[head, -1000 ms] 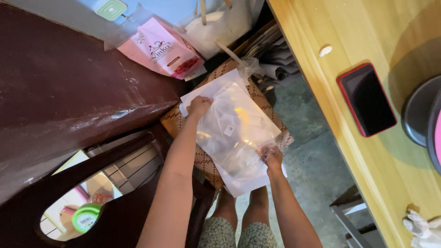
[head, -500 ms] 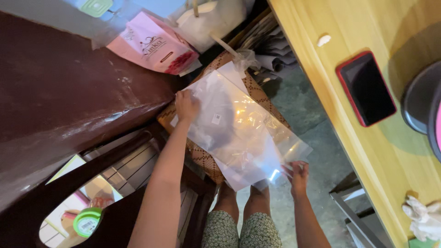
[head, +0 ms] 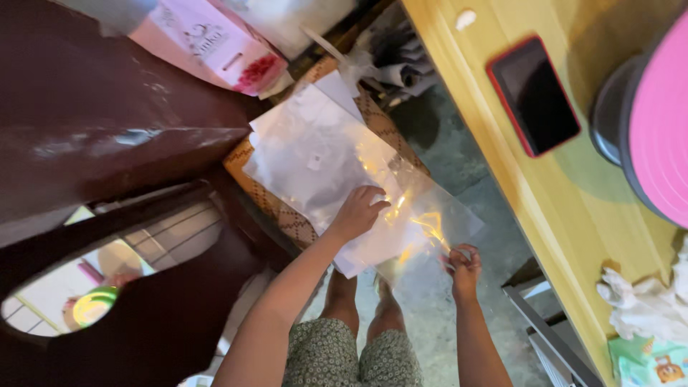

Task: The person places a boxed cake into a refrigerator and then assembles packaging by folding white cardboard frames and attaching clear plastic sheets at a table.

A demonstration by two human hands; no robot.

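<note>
At the centre of the frame the left hand (head: 358,213) lies palm down, fingers curled, pressing on a clear plastic bag (head: 322,154). The bag rests flat on a stack of white sheets (head: 337,89) over a woven mat (head: 276,208), its lower right corner hanging past the mat's edge. There, at lower centre right, the right hand (head: 464,266) pinches that corner between thumb and fingers. A dark brown chair (head: 93,122) fills the left of the frame, with a pink box (head: 208,39) at the top. Along the right runs a yellow tabletop (head: 494,136) carrying a red-cased phone (head: 534,93), a pink-lidded pot (head: 656,122) and a crumpled white cloth (head: 645,308).
</note>
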